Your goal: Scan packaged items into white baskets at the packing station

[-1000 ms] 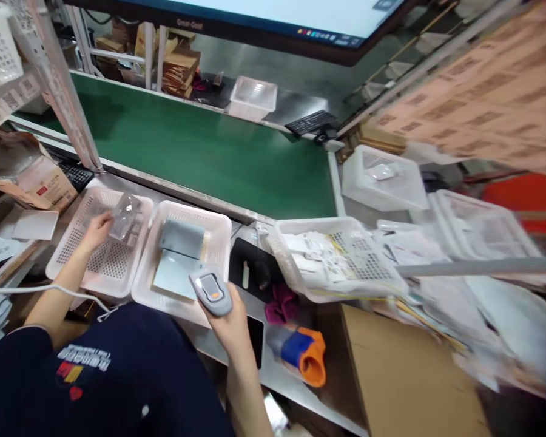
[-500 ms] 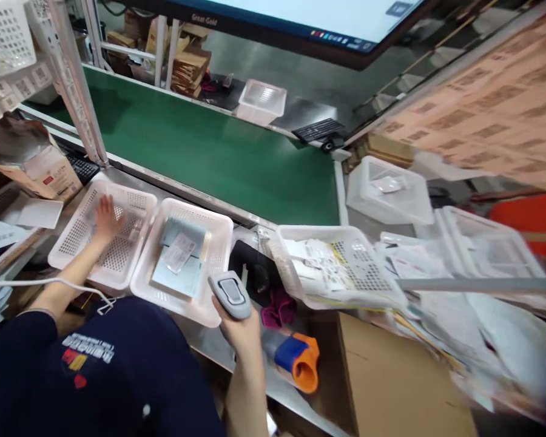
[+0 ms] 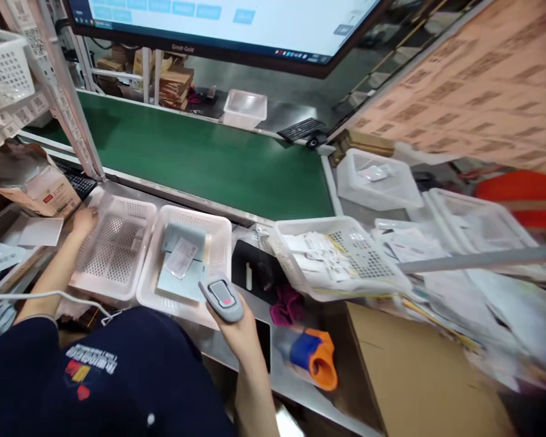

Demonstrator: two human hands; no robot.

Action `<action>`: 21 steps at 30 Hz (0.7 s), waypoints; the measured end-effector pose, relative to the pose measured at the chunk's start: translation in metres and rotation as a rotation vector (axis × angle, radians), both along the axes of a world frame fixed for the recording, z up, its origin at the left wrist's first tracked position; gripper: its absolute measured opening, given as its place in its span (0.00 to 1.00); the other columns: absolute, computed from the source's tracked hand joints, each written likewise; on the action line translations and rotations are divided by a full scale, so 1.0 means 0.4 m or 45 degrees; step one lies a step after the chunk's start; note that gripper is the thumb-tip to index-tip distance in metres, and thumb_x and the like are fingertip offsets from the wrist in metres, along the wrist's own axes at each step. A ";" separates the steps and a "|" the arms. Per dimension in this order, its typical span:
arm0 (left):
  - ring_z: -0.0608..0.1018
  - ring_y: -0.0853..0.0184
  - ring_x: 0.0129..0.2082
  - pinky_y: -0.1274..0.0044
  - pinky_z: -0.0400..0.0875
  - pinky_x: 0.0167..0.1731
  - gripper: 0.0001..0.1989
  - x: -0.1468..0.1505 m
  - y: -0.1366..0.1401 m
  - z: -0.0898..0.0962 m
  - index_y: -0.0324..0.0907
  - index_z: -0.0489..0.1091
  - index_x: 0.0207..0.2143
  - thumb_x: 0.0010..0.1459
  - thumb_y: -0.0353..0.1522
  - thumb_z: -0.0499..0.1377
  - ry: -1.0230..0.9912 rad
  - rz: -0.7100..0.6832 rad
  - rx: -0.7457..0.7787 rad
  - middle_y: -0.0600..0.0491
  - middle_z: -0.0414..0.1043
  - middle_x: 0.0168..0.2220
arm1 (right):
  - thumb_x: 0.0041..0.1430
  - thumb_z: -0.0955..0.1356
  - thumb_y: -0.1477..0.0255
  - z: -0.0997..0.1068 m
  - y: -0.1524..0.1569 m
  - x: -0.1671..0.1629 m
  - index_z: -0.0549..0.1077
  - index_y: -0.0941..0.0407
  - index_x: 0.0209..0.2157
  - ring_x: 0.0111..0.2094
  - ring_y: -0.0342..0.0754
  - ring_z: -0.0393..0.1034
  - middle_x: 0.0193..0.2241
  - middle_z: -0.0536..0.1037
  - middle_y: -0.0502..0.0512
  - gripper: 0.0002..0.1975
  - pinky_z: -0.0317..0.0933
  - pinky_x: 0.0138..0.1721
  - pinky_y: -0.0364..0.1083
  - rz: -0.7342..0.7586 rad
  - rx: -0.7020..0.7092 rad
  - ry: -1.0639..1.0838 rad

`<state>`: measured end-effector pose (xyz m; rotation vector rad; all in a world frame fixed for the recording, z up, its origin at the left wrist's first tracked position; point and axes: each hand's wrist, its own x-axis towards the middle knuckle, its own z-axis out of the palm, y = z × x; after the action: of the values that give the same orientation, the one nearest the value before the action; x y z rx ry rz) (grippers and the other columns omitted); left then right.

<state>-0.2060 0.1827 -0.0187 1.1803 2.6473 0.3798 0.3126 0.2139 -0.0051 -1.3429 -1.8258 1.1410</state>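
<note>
My right hand (image 3: 236,315) is wrapped round a grey handheld barcode scanner (image 3: 222,299), which shows a small red light on top. In front of it stands a white basket (image 3: 148,294) containing pale blue flat packages (image 3: 181,282) and a clear packet with a printed label (image 3: 181,257). At the upper left side of another white perforated basket (image 3: 113,290) is my left hand (image 3: 85,220). Its fingers look curled, and something pale and see-through lies beside them. Blur hides whether they grip that or the rim. Small clear packets (image 3: 137,238) lie in this basket.
A green conveyor belt (image 3: 200,164) runs behind the baskets, below a monitor (image 3: 218,36). Rightward are a black pad (image 3: 250,267), a basket of packets (image 3: 346,224), an orange-and-blue roll (image 3: 316,358) and a cardboard box (image 3: 418,358). A white cable (image 3: 40,295) crosses my left arm.
My left hand has moved from inside the left basket to its upper left side, and its fingers are no longer spread. A red light now shows on the scanner. The view has shifted.
</note>
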 end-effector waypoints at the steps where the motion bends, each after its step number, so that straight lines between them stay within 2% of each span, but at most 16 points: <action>1: 0.81 0.48 0.50 0.62 0.76 0.54 0.17 0.034 0.001 -0.001 0.30 0.79 0.46 0.69 0.31 0.52 -0.057 -0.062 0.045 0.38 0.79 0.42 | 0.55 0.74 0.55 0.017 0.002 -0.017 0.78 0.57 0.40 0.40 0.60 0.81 0.39 0.83 0.61 0.20 0.74 0.42 0.55 0.073 0.052 -0.021; 4: 0.82 0.54 0.45 0.68 0.77 0.48 0.18 0.176 0.007 -0.029 0.35 0.80 0.44 0.68 0.37 0.54 -0.347 -0.331 0.218 0.45 0.81 0.40 | 0.58 0.72 0.58 0.060 0.017 -0.065 0.78 0.57 0.41 0.39 0.56 0.79 0.38 0.79 0.59 0.17 0.71 0.40 0.52 0.239 0.193 -0.056; 6: 0.83 0.54 0.44 0.67 0.78 0.47 0.20 0.287 0.009 -0.059 0.36 0.80 0.46 0.67 0.41 0.55 -0.567 -0.487 0.321 0.46 0.83 0.42 | 0.58 0.71 0.59 0.070 0.034 -0.087 0.78 0.57 0.44 0.41 0.57 0.79 0.40 0.79 0.59 0.18 0.71 0.43 0.52 0.289 0.230 -0.066; 9: 0.84 0.52 0.45 0.66 0.81 0.47 0.24 0.431 0.014 -0.101 0.36 0.81 0.48 0.67 0.46 0.56 -0.823 -0.632 0.389 0.43 0.84 0.46 | 0.57 0.71 0.59 0.055 0.056 -0.085 0.79 0.57 0.47 0.44 0.60 0.80 0.41 0.82 0.61 0.21 0.72 0.45 0.55 0.285 0.202 -0.118; 11: 0.84 0.52 0.52 0.66 0.81 0.53 0.25 0.482 0.030 -0.119 0.35 0.79 0.57 0.68 0.44 0.58 -0.863 -0.641 0.419 0.41 0.83 0.54 | 0.56 0.71 0.59 0.035 0.061 -0.062 0.79 0.58 0.48 0.45 0.63 0.81 0.43 0.83 0.63 0.23 0.73 0.47 0.58 0.242 0.172 -0.130; 12: 0.82 0.52 0.59 0.66 0.78 0.60 0.27 0.487 0.042 -0.126 0.35 0.76 0.62 0.69 0.42 0.59 -0.821 -0.605 0.438 0.40 0.80 0.60 | 0.55 0.72 0.58 0.023 0.060 -0.044 0.79 0.58 0.49 0.46 0.65 0.81 0.44 0.84 0.64 0.23 0.73 0.47 0.60 0.214 0.157 -0.120; 14: 0.72 0.56 0.71 0.66 0.66 0.72 0.29 0.460 0.073 -0.137 0.36 0.68 0.70 0.71 0.36 0.58 -0.649 -0.432 0.456 0.40 0.70 0.70 | 0.55 0.74 0.57 -0.005 0.052 0.001 0.80 0.57 0.48 0.47 0.67 0.82 0.45 0.85 0.65 0.24 0.74 0.49 0.64 0.147 0.115 -0.079; 16: 0.67 0.55 0.75 0.64 0.62 0.74 0.28 0.398 0.102 -0.151 0.34 0.64 0.73 0.74 0.32 0.55 -0.487 -0.181 0.384 0.36 0.64 0.73 | 0.54 0.76 0.54 -0.034 0.042 0.057 0.80 0.57 0.47 0.48 0.69 0.82 0.46 0.86 0.65 0.25 0.74 0.52 0.67 0.056 0.058 -0.036; 17: 0.68 0.52 0.74 0.62 0.64 0.73 0.27 0.366 0.113 -0.159 0.31 0.64 0.72 0.74 0.30 0.55 -0.453 -0.066 0.323 0.32 0.65 0.72 | 0.53 0.77 0.53 -0.047 0.037 0.087 0.80 0.57 0.48 0.50 0.69 0.82 0.47 0.86 0.66 0.27 0.74 0.54 0.68 -0.001 0.029 -0.019; 19: 0.75 0.45 0.67 0.59 0.71 0.65 0.23 0.321 0.126 -0.168 0.26 0.69 0.65 0.72 0.30 0.58 -0.440 0.085 0.169 0.25 0.71 0.64 | 0.50 0.78 0.52 -0.063 0.030 0.149 0.81 0.58 0.50 0.52 0.71 0.81 0.50 0.86 0.68 0.31 0.73 0.57 0.69 -0.124 -0.016 0.011; 21: 0.83 0.45 0.55 0.59 0.77 0.56 0.16 0.319 0.131 -0.152 0.27 0.75 0.54 0.70 0.31 0.62 -0.481 0.085 0.057 0.28 0.79 0.51 | 0.46 0.79 0.52 -0.060 0.027 0.207 0.82 0.58 0.51 0.52 0.71 0.82 0.50 0.86 0.69 0.34 0.73 0.59 0.69 -0.221 -0.050 0.050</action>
<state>-0.0785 0.2349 -0.0794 0.9260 2.3625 0.6106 0.3955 0.2248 -0.0291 -1.4598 -1.6317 1.1082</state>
